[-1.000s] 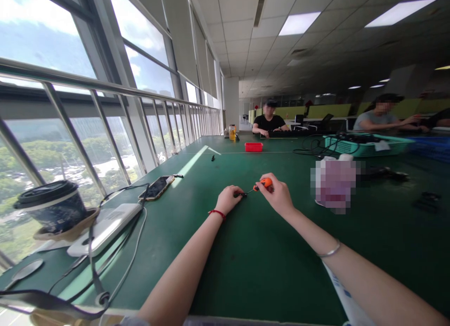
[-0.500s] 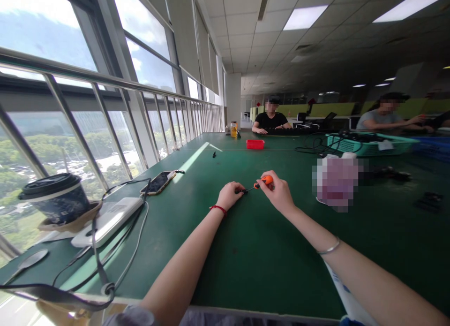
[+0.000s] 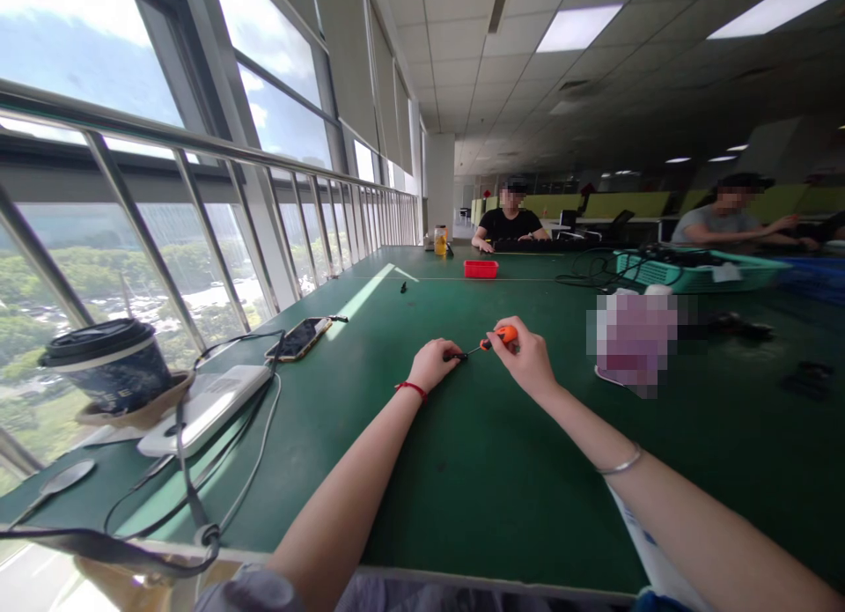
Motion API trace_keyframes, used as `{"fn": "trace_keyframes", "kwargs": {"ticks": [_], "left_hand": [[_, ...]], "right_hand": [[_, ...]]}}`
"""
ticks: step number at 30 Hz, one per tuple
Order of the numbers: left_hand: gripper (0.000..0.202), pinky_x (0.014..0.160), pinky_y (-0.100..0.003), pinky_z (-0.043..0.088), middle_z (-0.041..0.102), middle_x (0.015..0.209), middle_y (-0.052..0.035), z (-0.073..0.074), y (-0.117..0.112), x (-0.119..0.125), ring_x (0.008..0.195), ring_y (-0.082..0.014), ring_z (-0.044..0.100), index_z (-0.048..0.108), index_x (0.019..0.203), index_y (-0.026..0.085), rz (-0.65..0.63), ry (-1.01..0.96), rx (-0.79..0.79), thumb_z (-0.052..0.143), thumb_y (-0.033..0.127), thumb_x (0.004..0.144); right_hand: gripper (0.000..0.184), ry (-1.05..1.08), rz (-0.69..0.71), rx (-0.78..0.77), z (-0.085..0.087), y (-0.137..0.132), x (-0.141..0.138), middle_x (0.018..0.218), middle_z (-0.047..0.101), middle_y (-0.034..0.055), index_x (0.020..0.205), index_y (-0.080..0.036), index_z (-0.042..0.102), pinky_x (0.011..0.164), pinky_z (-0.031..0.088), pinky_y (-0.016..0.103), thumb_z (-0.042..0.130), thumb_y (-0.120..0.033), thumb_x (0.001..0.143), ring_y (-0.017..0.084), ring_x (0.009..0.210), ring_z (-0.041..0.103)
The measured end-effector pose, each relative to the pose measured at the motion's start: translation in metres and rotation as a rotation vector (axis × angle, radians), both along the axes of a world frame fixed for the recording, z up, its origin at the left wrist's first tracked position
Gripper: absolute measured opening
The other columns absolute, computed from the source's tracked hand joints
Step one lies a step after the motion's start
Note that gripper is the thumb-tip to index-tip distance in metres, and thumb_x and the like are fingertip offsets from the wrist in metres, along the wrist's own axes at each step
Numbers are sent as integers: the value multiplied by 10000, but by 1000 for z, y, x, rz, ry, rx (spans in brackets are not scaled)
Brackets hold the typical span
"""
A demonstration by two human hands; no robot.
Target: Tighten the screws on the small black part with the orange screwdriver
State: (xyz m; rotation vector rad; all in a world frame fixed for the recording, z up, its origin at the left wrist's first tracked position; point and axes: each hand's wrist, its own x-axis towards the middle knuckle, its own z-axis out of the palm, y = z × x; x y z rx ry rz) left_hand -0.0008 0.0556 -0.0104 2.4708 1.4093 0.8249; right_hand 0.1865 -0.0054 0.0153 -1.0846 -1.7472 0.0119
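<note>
My right hand (image 3: pixel 526 355) is closed around the orange handle of a screwdriver (image 3: pixel 500 336). The thin metal shaft slants down to the left, and its tip meets a small black part (image 3: pixel 464 356) on the green table (image 3: pixel 515 497). My left hand (image 3: pixel 434 362) pinches that black part against the tabletop, its fingers hiding most of it. What kind of part it is, I cannot make out. Farther off, another tiny black piece (image 3: pixel 404 287) lies alone on the table.
A red tray (image 3: pixel 481 269) lies ahead, a teal basket (image 3: pixel 713 273) with cables at right. At left are a phone (image 3: pixel 300 339), a white power bank-like box (image 3: pixel 208 409), loose cables and a lidded cup (image 3: pixel 109 370). Two people (image 3: pixel 511 224) sit across the table.
The view has shifted slightly. The right hand and screwdriver handle have moved a little; the tip stays at the black part, which the left hand still holds.
</note>
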Motion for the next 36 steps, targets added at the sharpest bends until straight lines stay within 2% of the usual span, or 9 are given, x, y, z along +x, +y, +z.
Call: {"fn": "trace_keyframes", "kwargs": {"ticks": [10,16,21,23,25,28,30,34,36], "left_hand": [[184,816,-264,495,665,918,-26,0,-1,0,863,-165,610,718,924,201,-8,4,7,600,193,783],[188,813,-262,494,659,918,-26,-1,0,0,871,-166,606,716,932,206,-19,16,19,595,210,788],[189,805,-267,494,662,921,-26,-1,0,0,863,-168,606,714,932,207,-15,25,28,591,205,788],[190,809,-265,495,662,924,-27,0,-1,0,866,-166,606,714,933,205,-13,26,20,593,200,787],[193,812,-262,496,662,924,-28,1,-2,0,867,-163,606,715,935,204,-16,25,15,590,197,788],[194,818,-266,496,661,922,-28,1,-3,0,865,-161,607,715,934,203,-21,24,13,583,195,792],[191,821,-268,496,662,920,-28,1,-3,0,866,-163,607,716,932,206,-16,25,12,582,200,796],[185,836,-269,491,666,928,-26,1,-3,0,883,-168,606,714,933,209,-9,21,4,598,193,791],[181,835,-269,491,668,925,-23,1,-3,0,894,-171,604,713,927,210,-7,20,3,598,190,788]], "right_hand": [[212,20,-126,-51,7,-6,-3,557,565,-16,787,-227,522,460,358,244,483,-431,826,141,465,525],[368,13,-126,-66,8,-7,-4,493,522,-22,721,-227,511,433,319,236,440,-568,842,140,440,502],[245,21,-141,-62,7,-8,-5,601,566,-20,923,-218,513,463,360,243,504,-431,803,148,492,529],[291,25,-162,-40,7,-9,-6,684,588,-10,1001,-214,488,474,374,242,527,-382,767,150,537,552],[318,26,-189,-31,8,-9,-8,694,588,-8,1012,-212,487,471,367,241,520,-422,775,157,556,562],[335,27,-225,-86,8,-11,-11,552,535,-23,879,-220,534,441,332,243,464,-542,817,158,483,524],[349,34,-208,-119,9,-12,-13,511,523,-21,779,-225,542,427,326,241,445,-556,830,148,444,498],[242,44,-184,-71,10,-15,-15,542,531,-30,894,-216,527,434,359,240,498,-438,801,143,450,506],[268,26,-224,-21,10,-15,-15,588,541,-25,963,-210,510,440,366,237,526,-385,761,151,492,531]]}}
